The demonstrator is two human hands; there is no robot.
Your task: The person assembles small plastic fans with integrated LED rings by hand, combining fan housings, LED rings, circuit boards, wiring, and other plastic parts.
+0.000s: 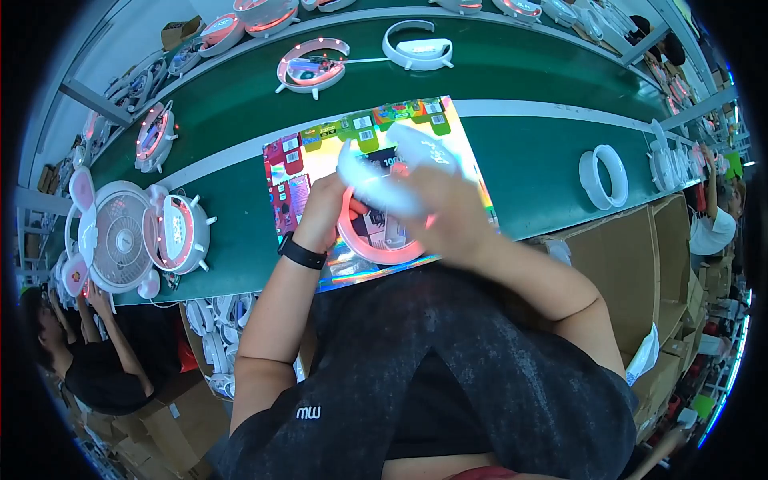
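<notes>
A ring-shaped housing (382,254) glowing pink rests on a shiny printed sheet (320,164), wires and a small pale part showing inside it. My left hand (324,210) is closed on the ring's left side, some fingers hidden behind it. Over its upper part, a white curved cover (374,182), blurred by motion, sits tilted. My right hand (452,208) is closed on the cover's right end, its fingers partly smeared. Just behind that hand is a white rounded panel (420,148) with small markings; whether it touches the cover I cannot tell.
A green conveyor (512,64) carries a lit open ring (314,68) and a white ring housing (418,50). White fans (122,236) stand at left, near a co-worker's hands (100,300). A white ring (604,178) lies at right, above a cardboard box (616,256).
</notes>
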